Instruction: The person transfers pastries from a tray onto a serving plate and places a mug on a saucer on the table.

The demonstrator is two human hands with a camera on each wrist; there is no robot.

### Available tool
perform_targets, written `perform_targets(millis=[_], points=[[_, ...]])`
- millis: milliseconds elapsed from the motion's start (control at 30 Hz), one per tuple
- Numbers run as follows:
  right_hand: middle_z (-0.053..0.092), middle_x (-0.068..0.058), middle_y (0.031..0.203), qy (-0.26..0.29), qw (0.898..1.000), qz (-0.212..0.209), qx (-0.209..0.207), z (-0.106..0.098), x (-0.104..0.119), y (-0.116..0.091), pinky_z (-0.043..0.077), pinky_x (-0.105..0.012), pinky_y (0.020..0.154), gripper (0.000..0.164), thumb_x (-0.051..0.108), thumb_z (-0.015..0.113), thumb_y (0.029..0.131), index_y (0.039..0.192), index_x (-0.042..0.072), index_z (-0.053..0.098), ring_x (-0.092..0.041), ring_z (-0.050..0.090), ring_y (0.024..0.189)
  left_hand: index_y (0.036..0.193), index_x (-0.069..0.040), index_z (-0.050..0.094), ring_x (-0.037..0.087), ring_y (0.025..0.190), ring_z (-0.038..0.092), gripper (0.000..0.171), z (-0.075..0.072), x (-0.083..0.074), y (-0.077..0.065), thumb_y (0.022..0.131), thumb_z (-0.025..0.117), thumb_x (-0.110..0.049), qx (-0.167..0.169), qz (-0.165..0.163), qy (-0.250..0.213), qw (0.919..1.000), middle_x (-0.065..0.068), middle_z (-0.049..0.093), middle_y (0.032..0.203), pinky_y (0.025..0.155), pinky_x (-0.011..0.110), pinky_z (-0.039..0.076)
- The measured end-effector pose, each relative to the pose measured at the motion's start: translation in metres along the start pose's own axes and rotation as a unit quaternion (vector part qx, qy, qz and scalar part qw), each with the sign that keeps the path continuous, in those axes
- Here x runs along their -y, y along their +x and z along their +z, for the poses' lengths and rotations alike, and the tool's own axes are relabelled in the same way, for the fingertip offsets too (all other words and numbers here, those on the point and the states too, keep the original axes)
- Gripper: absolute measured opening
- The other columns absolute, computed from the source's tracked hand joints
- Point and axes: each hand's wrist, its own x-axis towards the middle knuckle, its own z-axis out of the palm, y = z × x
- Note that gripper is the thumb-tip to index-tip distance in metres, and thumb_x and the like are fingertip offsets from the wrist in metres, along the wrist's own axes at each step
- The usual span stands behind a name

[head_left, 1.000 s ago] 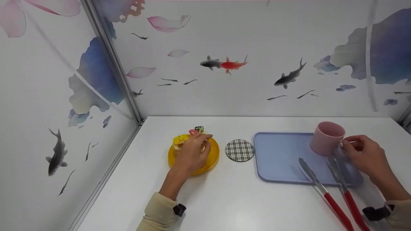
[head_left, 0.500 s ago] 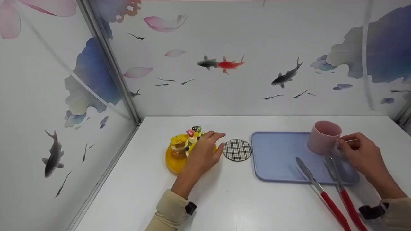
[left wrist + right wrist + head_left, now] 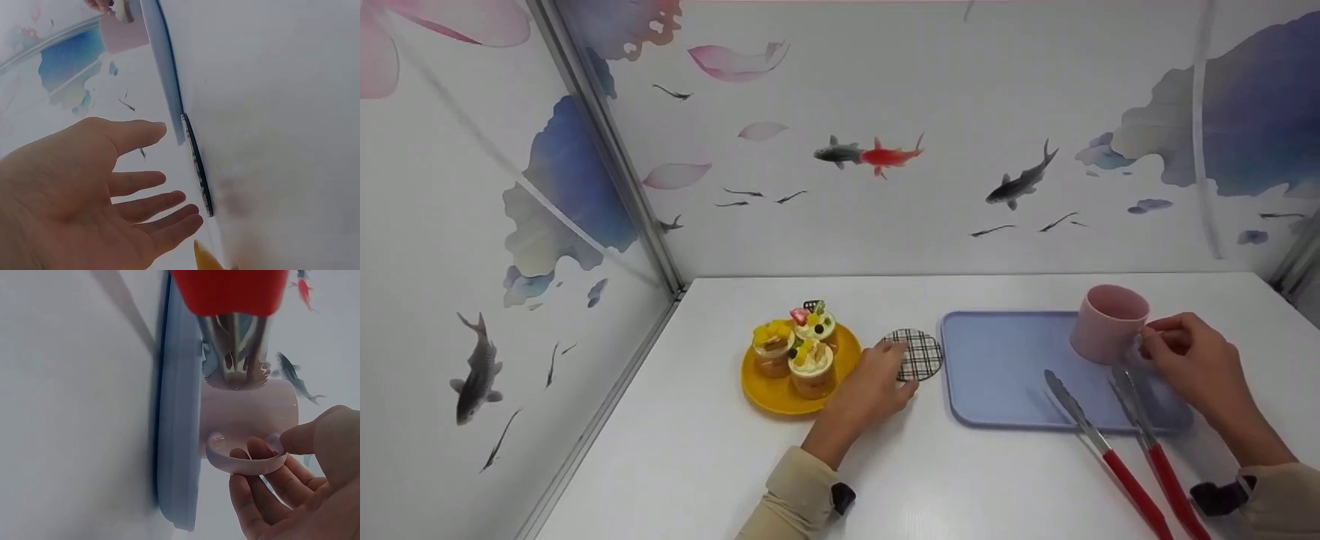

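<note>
My left hand hovers at a round plaid coaster, fingers extended and overlapping its left edge in the head view. In the left wrist view, a gap shows between those spread fingers and the coaster, which lies flat. On the right, my right hand pinches the handle of a pink mug. The thumb and fingers go round the handle in the right wrist view. The mug is upright at the back right of a blue tray.
Red-handled metal tongs lie across the tray's front edge, their tips spread over it. At left, a yellow plate bears three dessert cups topped with cream and fruit. Printed wall panels bound the white table at back and left.
My left hand has moved right, from over the dessert cups to the coaster, leaving the cups uncovered. The right hand has kept its hold on the mug handle. The head view has shifted slightly.
</note>
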Motion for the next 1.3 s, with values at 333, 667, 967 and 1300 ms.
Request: perform_targets(millis=[333,667,967,1300], points=[[0.066,-0.032,0.128,0.014,0.999,0.034,0.036,0.001,-0.002,0.003,0.049,-0.008,0.067,0.060,0.046,0.050,0.113,0.143,-0.006,0.056,-0.037,0.062,0.108,0.131,-0.006,0.071,0.018,0.105,0.063,0.035,-0.005,0.016,-0.001,0.106,0.072,-0.031,0.046,-0.028,-0.026,0.9982,0.008,0.071,0.122,0.100,0.033,0.062],[0.063,-0.035,0.128,0.002,0.997,0.050,0.055,-0.001,-0.009,0.006,0.049,-0.018,0.068,0.064,0.047,0.038,0.115,0.139,-0.008,0.060,-0.035,0.064,0.101,0.123,-0.007,0.075,0.017,0.101,0.061,0.025,-0.010,0.019,0.002,0.107,0.069,-0.025,0.050,0.024,0.010,0.9984,0.006,0.072,0.115,0.098,0.032,0.060],[0.068,-0.030,0.123,0.023,0.995,0.063,0.069,0.002,-0.009,0.006,0.055,-0.014,0.068,0.063,0.048,0.036,0.115,0.132,-0.006,0.065,-0.015,0.068,0.088,0.117,-0.007,0.078,0.017,0.099,0.062,0.017,-0.006,0.023,0.005,0.106,0.070,-0.018,0.032,0.019,-0.010,0.9993,0.004,0.074,0.108,0.096,0.032,0.060],[0.067,-0.024,0.115,0.040,0.997,0.036,0.050,0.005,-0.009,0.002,0.057,-0.013,0.069,0.056,0.044,0.040,0.116,0.133,-0.004,0.063,-0.003,0.065,0.081,0.114,-0.008,0.078,0.016,0.096,0.061,0.015,-0.006,0.025,0.005,0.106,0.070,-0.017,0.032,0.018,-0.029,0.9989,0.002,0.073,0.104,0.093,0.031,0.059]])
